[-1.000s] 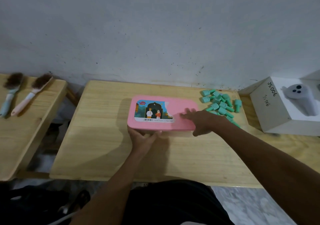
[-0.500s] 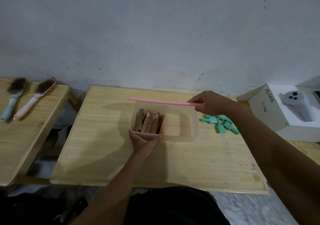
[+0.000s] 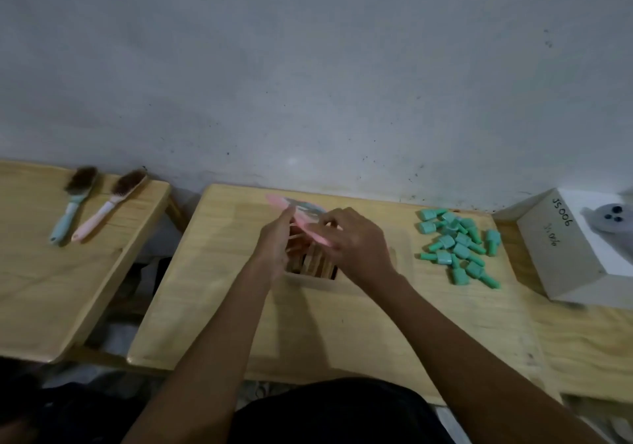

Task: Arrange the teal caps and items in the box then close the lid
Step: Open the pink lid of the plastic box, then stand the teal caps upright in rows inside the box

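The clear plastic box [image 3: 310,277] sits in the middle of the wooden table [image 3: 325,323], holding brown wooden sticks [image 3: 313,262] at its left end. Above the box, the pink lid [image 3: 301,221] is tilted on edge. My left hand [image 3: 275,243] and my right hand [image 3: 352,241] both grip the lid. A heap of several teal caps [image 3: 457,248] lies on the table to the right of the box, apart from my hands. My hands hide most of the box.
A white carton [image 3: 561,248] with a grey device in it stands at the far right. A second wooden table [image 3: 51,272] on the left carries two brushes [image 3: 99,204]. A grey wall runs behind both tables.
The lid came off the box and moved leftward while tilting. My left hand left the box's front wall and took hold of the lid beside my right hand.
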